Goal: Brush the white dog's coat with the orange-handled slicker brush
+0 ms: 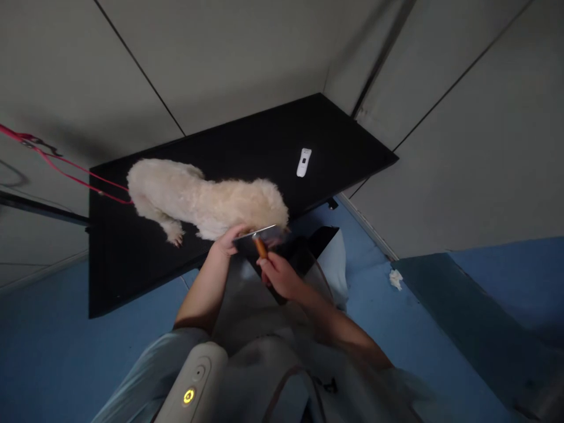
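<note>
A cream-white, curly-coated dog (207,202) lies or crouches along the near side of a black table (259,141), its head end toward me at the right. My left hand (230,239) is at the dog's head or chin, closed against its fur, with some fingers hidden behind the brush. In my right hand (282,275) is the orange wooden handle of a slicker brush (261,245). The brush's flat metal head is close against the dog's face, and I cannot tell whether its bristles touch the fur.
A white hair clipper or similar handheld device (304,162) lies on the table's right part. From the left, a red leash (70,164) runs to the dog's rear. Grey walls stand behind the table. Crumpled white tissue (395,279) is on the blue floor (374,294).
</note>
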A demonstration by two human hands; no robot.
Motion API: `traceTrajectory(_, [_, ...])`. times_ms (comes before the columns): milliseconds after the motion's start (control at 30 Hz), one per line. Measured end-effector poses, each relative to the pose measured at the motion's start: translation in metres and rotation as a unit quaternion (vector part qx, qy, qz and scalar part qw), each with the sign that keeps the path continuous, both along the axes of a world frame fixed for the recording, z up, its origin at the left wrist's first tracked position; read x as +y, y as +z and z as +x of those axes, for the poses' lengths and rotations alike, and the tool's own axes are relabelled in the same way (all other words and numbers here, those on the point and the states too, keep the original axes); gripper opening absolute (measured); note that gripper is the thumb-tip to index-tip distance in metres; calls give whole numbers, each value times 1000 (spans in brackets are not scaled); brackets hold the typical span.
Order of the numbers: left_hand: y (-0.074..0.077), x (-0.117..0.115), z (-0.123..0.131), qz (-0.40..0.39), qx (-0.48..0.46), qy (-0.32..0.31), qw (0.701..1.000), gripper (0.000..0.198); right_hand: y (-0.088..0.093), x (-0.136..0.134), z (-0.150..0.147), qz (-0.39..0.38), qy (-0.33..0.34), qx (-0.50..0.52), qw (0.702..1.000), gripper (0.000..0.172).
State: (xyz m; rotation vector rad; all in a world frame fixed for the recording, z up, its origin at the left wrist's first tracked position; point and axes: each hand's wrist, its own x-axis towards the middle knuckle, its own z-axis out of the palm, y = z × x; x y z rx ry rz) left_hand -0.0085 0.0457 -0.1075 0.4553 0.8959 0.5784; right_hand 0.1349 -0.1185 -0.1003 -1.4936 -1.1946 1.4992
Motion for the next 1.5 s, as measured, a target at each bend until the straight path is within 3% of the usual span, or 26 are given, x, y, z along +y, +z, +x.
traceTrajectory(100, [7, -4, 8, -27, -3, 16, 1000, 33, 3, -7, 6, 9, -52, -53, 997, 9])
traceTrajectory(167, [7, -9, 12, -31, -26, 31, 999, 37, 4, -25, 11, -6, -63, -72, 995, 12])
traceTrajectory(300, [0, -15, 15, -23, -70, 82, 994, 32, 13, -55, 20, 16, 26, 10, 999, 34])
traceTrajectory(400, [-1, -17, 16, -34, -66, 128, 989, 29, 28, -33, 25, 85, 74, 60, 992, 36])
traceTrajectory(467, [3, -18, 18, -35, -66, 136, 988, 29, 38, -1, 32, 138, 18, 68, 988, 24])
traceTrajectory(533, [8, -21, 21, -10, -92, 150, 984, 30, 49, 28, 43, 197, -107, 56, 973, 17])
traceTrajectory(600, [13, -25, 25, 30, -131, 175, 975, 33, 59, 45, 55, 263, -254, 11, 931, 15])
traceTrajectory(667, [15, -28, 29, 50, -149, 196, 968, 33, 66, 50, 61, 304, -307, -27, 901, 14])
traceTrajectory(800, [10, -31, 32, 9, -113, 234, 965, 31, 70, 53, 56, 262, -133, 8, 956, 16])
traceTrajectory(833, [8, -31, 31, 2, -110, 241, 964, 32, 70, 55, 55, 255, -137, 13, 957, 18])
traceTrajectory(933, [2, -30, 29, 13, -135, 234, 963, 29, 71, 61, 52, 280, -266, -22, 922, 19])
traceTrajectory(967, [0, -30, 29, 15, -143, 229, 963, 27, 71, 62, 51, 285, -267, -31, 920, 19])
traceTrajectory(1067, [-2, -32, 29, -3, -133, 252, 958, 29, 72, 63, 48, 264, -135, -7, 955, 18])
traceTrajectory(1100, [-2, -33, 30, -1, -123, 268, 956, 29, 71, 64, 48, 255, -119, 0, 960, 18])
traceTrajectory(1233, [0, -37, 31, 55, -108, 258, 959, 18, 70, 64, 47, 271, -243, -51, 930, 20])
traceTrajectory(1367, [4, -34, 28, 25, -127, 273, 953, 25, 68, 62, 45, 262, -121, -60, 956, 18])
traceTrajectory(1500, [5, -31, 25, 24, -150, 288, 946, 23, 67, 59, 45, 262, -228, -58, 936, 20])
